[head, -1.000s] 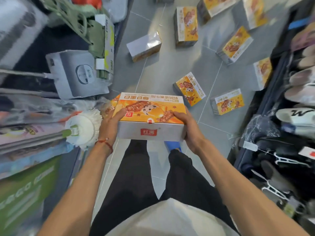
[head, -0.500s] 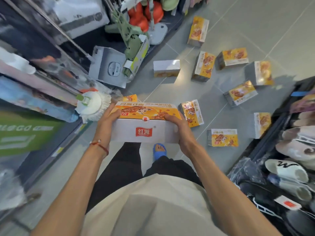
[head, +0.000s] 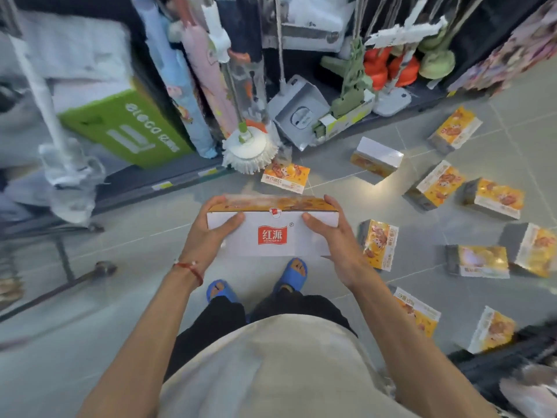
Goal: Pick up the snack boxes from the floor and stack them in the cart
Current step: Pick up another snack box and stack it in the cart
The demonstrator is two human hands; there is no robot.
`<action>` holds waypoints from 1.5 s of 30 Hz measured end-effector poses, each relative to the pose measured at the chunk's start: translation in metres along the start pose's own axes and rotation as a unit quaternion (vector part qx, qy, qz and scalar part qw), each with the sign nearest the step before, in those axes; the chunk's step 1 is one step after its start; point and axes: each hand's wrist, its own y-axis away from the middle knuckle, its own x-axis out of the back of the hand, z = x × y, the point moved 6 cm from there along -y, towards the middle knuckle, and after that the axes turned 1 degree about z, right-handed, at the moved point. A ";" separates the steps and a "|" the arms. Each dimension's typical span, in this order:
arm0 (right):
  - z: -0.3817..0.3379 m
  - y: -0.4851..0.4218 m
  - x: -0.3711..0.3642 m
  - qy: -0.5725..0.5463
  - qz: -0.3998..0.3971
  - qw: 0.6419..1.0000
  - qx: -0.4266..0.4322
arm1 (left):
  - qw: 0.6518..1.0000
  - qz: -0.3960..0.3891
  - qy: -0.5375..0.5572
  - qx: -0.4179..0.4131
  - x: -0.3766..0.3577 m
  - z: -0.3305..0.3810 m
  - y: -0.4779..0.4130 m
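I hold one snack box (head: 272,233) level in front of my waist, its white side with a red logo facing me and its orange top facing away. My left hand (head: 208,233) grips its left end and my right hand (head: 334,236) grips its right end. Several more orange and white snack boxes lie scattered on the grey tiled floor to my right, among them one by the mop (head: 285,176), one near my right hand (head: 378,244) and one close to my right leg (head: 417,312). No cart is clearly in view.
A shop shelf with a white mop head (head: 248,149), a green carton (head: 126,128), rolled mats and a grey dustpan (head: 297,114) runs along the far side. A blurred metal frame with a wheel (head: 104,268) stands at the left. Dark racks edge the lower right corner.
My view has swung to the left: the shelf now fills the top and the floor boxes have shifted right. The held box has tilted so its white side faces me. Both hands keep their grip.
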 end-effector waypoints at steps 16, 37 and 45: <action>0.074 0.103 -0.237 0.177 -0.141 0.974 0.014 | 0.952 0.293 0.072 0.060 0.220 -0.141 0.182; 0.177 0.191 -0.548 0.313 -0.279 0.907 0.041 | 0.853 0.472 0.178 0.134 0.470 -0.257 0.296; 0.166 0.168 -0.688 0.292 -0.282 0.912 0.055 | 0.828 0.498 0.233 0.112 0.604 -0.240 0.255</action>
